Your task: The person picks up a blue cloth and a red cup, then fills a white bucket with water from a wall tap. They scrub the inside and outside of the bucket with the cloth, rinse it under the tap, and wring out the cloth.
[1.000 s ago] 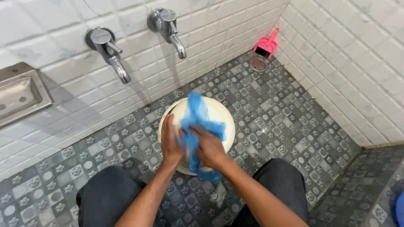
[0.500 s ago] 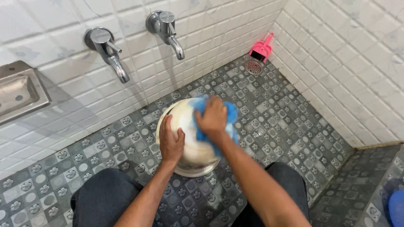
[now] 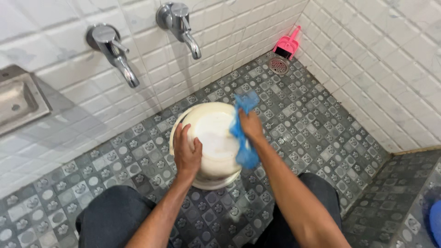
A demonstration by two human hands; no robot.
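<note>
Your left hand lies flat on the upturned base of the cream-white round plastic bucket, fingers spread loosely over its left edge and thumb resting on the bottom surface, so it presses rather than grips. The bucket stands upside down on the grey patterned tile floor, between your knees and the wall, its flat bottom facing up toward you and its axis upright, tipped slightly toward you.

Your right hand is curled closed around the blue crumpled cleaning cloth, pressing it against the bucket's right side. The cloth runs lengthwise from the far rim down toward you, one end sticking up past your knuckles and the other hanging below your wrist.

Two chrome wall taps jut from the white tiled wall beyond the bucket. A pink plastic dustpan leans in the far corner, just beside the round metal floor drain.
</note>
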